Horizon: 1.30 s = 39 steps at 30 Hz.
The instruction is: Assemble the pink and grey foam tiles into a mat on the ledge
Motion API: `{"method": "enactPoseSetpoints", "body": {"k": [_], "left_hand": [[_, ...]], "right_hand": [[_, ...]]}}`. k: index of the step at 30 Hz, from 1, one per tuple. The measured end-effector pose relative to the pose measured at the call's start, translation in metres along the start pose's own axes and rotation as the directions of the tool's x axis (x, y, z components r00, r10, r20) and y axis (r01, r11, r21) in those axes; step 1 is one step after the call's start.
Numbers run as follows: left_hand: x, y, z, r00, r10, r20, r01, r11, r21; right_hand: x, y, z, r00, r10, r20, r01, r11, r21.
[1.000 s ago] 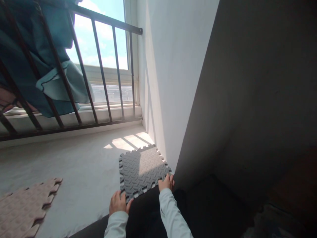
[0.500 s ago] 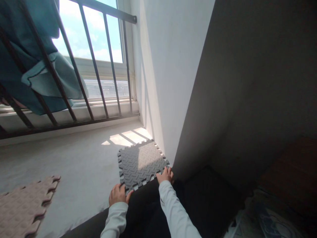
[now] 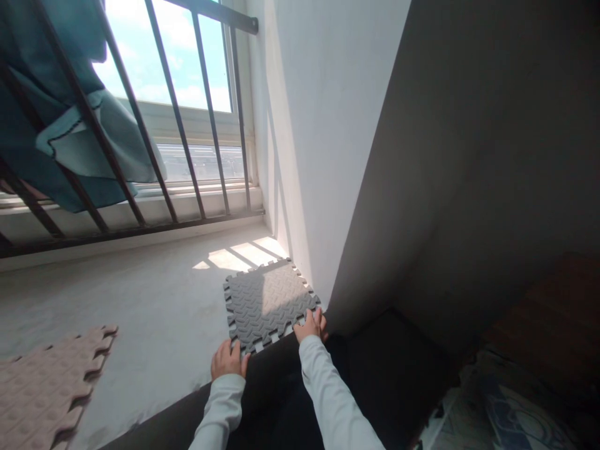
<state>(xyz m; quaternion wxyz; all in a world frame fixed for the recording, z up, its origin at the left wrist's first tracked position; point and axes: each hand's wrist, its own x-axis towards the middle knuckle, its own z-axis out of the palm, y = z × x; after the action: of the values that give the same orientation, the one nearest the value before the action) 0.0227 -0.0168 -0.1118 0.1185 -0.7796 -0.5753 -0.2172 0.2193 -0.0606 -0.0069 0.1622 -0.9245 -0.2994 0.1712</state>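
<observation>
The grey mat [image 3: 262, 303] already lies flat at the front right corner of the ledge [image 3: 159, 312], close along the wall [image 3: 319, 125]; the pinkish mat [image 3: 51, 387] sits apart toward the left, unjoined. The left hand [image 3: 227, 361] and right hand [image 3: 310, 326] rest at its near corners, whether pinching or pressing I cannot tell. Ledge surface between the mats leaves room leftward; the wall bounds the right.

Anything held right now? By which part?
Left hand and right hand are at the near corners of the grey mat, one at each; whether they grip it or just rest there can't be told.
</observation>
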Motion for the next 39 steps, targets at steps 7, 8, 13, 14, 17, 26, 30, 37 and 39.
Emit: {"method": "enactPoseSetpoints", "body": {"k": [7, 8, 13, 14, 17, 26, 30, 37, 39], "left_hand": [[0.002, 0.004, -0.010, 0.997, -0.005, 0.072, 0.010, 0.998, -0.065], [0.002, 0.004, -0.012, 0.995, -0.007, 0.096, 0.013, 0.998, -0.063], [0.004, -0.020, -0.026, 0.971, 0.021, 0.238, -0.011, 0.999, -0.040], [0.003, -0.034, -0.029, 0.971, 0.024, 0.237, -0.021, 1.000, -0.016], [-0.010, -0.096, -0.042, 0.986, -0.003, 0.169, -0.012, 0.996, 0.089], [-0.072, -0.230, -0.106, 0.971, -0.186, 0.151, 0.133, 0.943, 0.305], [-0.062, -0.239, -0.116, 0.943, -0.220, 0.251, 0.161, 0.959, 0.233], [-0.041, -0.241, -0.113, 0.968, -0.199, 0.154, 0.170, 0.968, 0.183], [-0.035, -0.234, -0.110, 0.986, -0.160, 0.053, 0.154, 0.982, 0.107]], "right_hand": [[-0.008, -0.008, 0.002, 0.989, -0.111, 0.097, 0.120, 0.989, -0.090], [-0.009, -0.008, 0.002, 0.987, -0.115, 0.108, 0.127, 0.986, -0.112], [-0.008, -0.005, 0.000, 0.983, -0.134, 0.129, 0.157, 0.970, -0.187], [-0.008, -0.004, 0.000, 0.982, -0.132, 0.135, 0.156, 0.971, -0.184], [-0.006, -0.002, 0.002, 0.978, -0.129, 0.166, 0.158, 0.973, -0.168], [0.002, -0.005, 0.017, 0.984, -0.166, 0.066, 0.176, 0.958, -0.225], [0.002, -0.005, 0.019, 0.982, -0.190, 0.022, 0.190, 0.960, -0.205], [0.001, -0.004, 0.014, 0.987, -0.135, 0.091, 0.149, 0.973, -0.179], [0.000, -0.005, 0.011, 0.986, -0.128, 0.103, 0.144, 0.975, -0.166]]}}
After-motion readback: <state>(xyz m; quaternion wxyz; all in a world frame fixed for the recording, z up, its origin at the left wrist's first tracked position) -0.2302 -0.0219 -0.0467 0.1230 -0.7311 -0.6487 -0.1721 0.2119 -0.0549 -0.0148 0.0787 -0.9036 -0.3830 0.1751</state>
